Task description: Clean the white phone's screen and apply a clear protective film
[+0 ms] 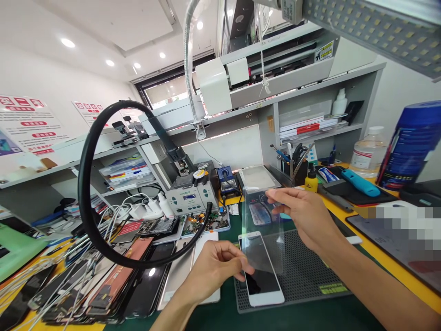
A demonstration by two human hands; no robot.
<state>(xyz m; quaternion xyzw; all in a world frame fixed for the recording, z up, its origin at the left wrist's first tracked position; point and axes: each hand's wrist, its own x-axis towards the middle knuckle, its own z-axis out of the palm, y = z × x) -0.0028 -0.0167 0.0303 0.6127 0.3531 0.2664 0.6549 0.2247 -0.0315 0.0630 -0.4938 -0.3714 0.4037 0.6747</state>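
Observation:
A clear plastic film (263, 230), see-through with faint dark printing near its top, hangs tilted above a white-framed phone (263, 285). My right hand (303, 214) pinches the film's upper right corner between thumb and fingers. At its lower left edge, my left hand (218, 266) has thumb and fingertips pressed together on the film. The phone lies face up with a dark screen on a grey perforated mat (310, 276). Through the film, part of the phone and a small bluish packet behind it show. My left fingertips cover some of the phone's left edge.
Phones and phone parts (117, 285) with white cables crowd the left. A black hose (82, 184) loops over them from a rework station (189, 197). A parts tray (220, 220) stands behind. A yellow bottle (311, 181) and a large dark phone (389, 248) lie right.

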